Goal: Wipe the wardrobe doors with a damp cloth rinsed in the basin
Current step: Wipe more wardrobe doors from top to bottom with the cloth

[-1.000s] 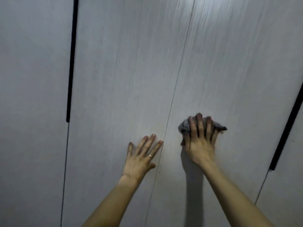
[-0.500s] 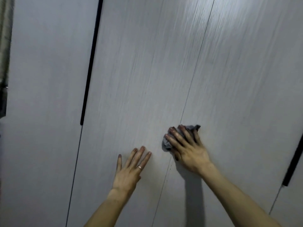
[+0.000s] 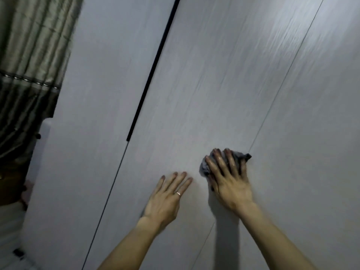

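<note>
Pale grey wood-grain wardrobe doors (image 3: 214,84) fill the view. My right hand (image 3: 228,180) presses a crumpled grey cloth (image 3: 241,155) flat against the door, just left of a thin seam between two doors. Only the cloth's edges show around my wet fingers. My left hand (image 3: 167,197), wearing a ring, lies flat on the same door with fingers spread, holding nothing, a little left of and below the right hand. No basin is in view.
A long black handle strip (image 3: 153,69) runs down the door edge left of my hands. A greenish pleated curtain (image 3: 29,55) hangs at the far left, with dim dark objects (image 3: 11,184) below it.
My right hand has slid the cloth leftwards across the seam onto the middle door. The view has swung left, bringing the curtain into sight. My left hand stays flat on the door.
</note>
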A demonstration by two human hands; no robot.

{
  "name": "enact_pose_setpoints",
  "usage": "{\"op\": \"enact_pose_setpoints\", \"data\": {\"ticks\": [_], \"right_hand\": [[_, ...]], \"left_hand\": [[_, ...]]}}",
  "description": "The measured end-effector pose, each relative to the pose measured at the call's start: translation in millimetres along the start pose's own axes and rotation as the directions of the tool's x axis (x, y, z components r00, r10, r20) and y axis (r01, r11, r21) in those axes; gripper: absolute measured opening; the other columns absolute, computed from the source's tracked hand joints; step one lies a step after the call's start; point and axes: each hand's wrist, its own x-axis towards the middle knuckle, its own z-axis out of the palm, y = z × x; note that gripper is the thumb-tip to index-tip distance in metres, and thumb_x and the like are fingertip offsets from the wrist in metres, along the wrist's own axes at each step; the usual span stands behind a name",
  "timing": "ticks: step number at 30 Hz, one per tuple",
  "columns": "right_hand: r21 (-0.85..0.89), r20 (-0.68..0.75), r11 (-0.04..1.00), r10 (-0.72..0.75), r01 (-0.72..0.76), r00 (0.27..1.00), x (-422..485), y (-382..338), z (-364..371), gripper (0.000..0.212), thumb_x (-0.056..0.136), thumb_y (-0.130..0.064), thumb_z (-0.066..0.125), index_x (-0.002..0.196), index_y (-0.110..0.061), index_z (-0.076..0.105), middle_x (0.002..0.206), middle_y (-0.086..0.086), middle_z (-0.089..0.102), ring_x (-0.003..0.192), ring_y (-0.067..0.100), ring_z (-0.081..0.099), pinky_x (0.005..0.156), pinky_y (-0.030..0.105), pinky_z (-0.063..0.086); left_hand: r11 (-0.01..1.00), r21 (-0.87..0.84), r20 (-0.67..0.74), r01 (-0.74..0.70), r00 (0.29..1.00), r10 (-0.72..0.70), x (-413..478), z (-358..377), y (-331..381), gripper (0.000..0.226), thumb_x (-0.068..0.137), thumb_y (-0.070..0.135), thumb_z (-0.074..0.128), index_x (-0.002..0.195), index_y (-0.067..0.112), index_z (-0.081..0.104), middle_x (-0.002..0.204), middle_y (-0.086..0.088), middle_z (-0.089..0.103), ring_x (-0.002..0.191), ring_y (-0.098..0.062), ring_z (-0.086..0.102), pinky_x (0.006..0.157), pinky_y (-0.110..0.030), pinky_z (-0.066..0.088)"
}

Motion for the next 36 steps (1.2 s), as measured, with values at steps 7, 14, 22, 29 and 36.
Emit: {"op": "enact_pose_setpoints", "data": {"ticks": [7, 14, 22, 29, 36], "right_hand": [[0.009, -0.015, 0.983, 0.182, -0.182, 0.983, 89.2, 33.5, -32.5, 0.058, 0.102, -0.052, 0.021, 0.157, -0.031, 0.022, 0.167, -0.004, 0.009, 0.153, 0.027, -0.004, 0.114, 0.053, -0.014], [0.091, -0.162, 0.963, 0.267, -0.255, 0.950, 168.1, -18.4, -28.7, 0.057, 0.102, -0.043, 0.035, 0.156, -0.024, 0.028, 0.166, 0.006, 0.017, 0.152, 0.037, 0.008, 0.115, 0.058, -0.008], [0.067, -0.032, 0.992, -0.100, 0.102, 0.994, 130.7, -125.4, 23.7, 0.059, 0.097, -0.041, 0.035, 0.152, -0.022, 0.040, 0.163, 0.005, 0.028, 0.152, 0.033, 0.012, 0.119, 0.063, -0.001], [-0.027, -0.052, 0.987, -0.159, 0.158, 0.986, 167.3, -80.2, -4.5, 0.058, 0.100, -0.048, 0.025, 0.153, -0.028, 0.038, 0.164, -0.001, 0.026, 0.152, 0.029, 0.017, 0.119, 0.054, -0.003], [0.100, -0.070, 0.972, 0.220, -0.212, 0.973, 265.7, -81.7, -34.4, 0.058, 0.104, -0.051, 0.018, 0.158, -0.033, 0.006, 0.167, -0.004, -0.010, 0.151, 0.027, -0.019, 0.111, 0.057, -0.026]], "left_hand": [[0.952, -0.080, 0.031, 0.295, 0.955, -0.294, 27.0, -42.1, -54.1, 0.096, 0.099, 0.028, 0.052, 0.148, 0.040, -0.030, 0.157, 0.013, -0.036, 0.152, -0.021, -0.016, 0.121, -0.051, -0.001], [0.962, -0.214, -0.027, 0.171, 0.983, -0.181, 19.9, -28.7, -84.1, 0.092, 0.095, 0.012, 0.045, 0.151, 0.048, -0.019, 0.156, 0.028, -0.030, 0.148, -0.004, -0.021, 0.121, -0.038, -0.001], [0.883, -0.296, -0.087, 0.363, 0.911, -0.404, -7.6, -3.4, -108.0, 0.085, 0.091, 0.003, 0.046, 0.159, 0.026, 0.001, 0.163, 0.017, -0.007, 0.152, -0.008, 0.006, 0.124, -0.028, 0.001], [0.911, -0.157, 0.009, 0.380, 0.923, -0.384, -19.0, -14.4, -138.4, 0.094, 0.090, 0.006, 0.046, 0.154, 0.048, -0.008, 0.163, 0.012, -0.022, 0.154, -0.017, 0.003, 0.122, -0.038, 0.010], [0.924, -0.161, 0.130, 0.347, 0.935, -0.329, -30.3, -14.9, -166.6, 0.106, 0.087, -0.002, 0.043, 0.143, 0.062, -0.022, 0.155, 0.024, -0.034, 0.150, -0.006, 0.018, 0.122, -0.048, 0.016]]}}
